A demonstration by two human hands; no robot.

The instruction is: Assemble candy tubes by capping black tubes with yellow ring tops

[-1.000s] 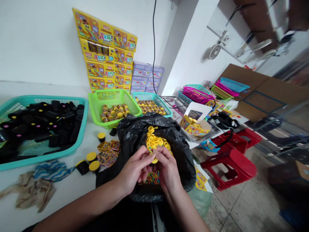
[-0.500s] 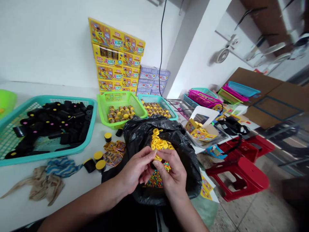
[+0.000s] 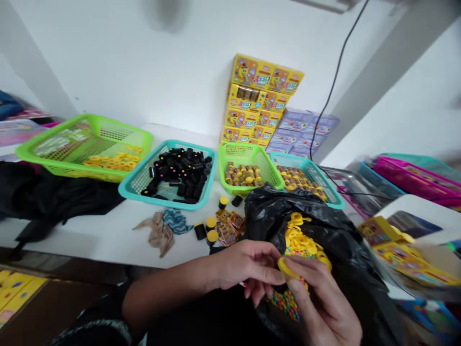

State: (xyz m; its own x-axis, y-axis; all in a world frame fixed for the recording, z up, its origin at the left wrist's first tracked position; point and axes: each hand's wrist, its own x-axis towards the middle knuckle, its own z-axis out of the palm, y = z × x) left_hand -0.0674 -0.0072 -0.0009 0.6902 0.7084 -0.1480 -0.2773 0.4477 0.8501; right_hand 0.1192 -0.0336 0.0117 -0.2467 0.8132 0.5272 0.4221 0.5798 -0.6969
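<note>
My right hand (image 3: 320, 293) pinches a yellow round lid (image 3: 286, 267) between thumb and fingers. Close against it, my left hand (image 3: 245, 266) has its fingers curled together; whatever they hold is hidden. Both hands are above a container lined with a black plastic bag (image 3: 264, 209). Inside lie yellow ring-shaped pieces (image 3: 302, 238) and small multicoloured beads (image 3: 288, 305), partly covered by my hands. Left of the bag are printed packets (image 3: 228, 228) and several black cups with yellow lids (image 3: 212, 236).
A turquoise basket (image 3: 124, 185) holds black cylinders. One green basket (image 3: 277, 180) contains small filled cups; another green basket (image 3: 149, 144) holds yellow pieces. Yellow boxes (image 3: 252, 72) are stacked by the wall. Crumpled cloths (image 3: 158, 230) lie on the table.
The view has swung left, bringing the far-left green basket into sight. My hands remain together over the bag, and the yellow lid now shows plainly in my right fingers.
</note>
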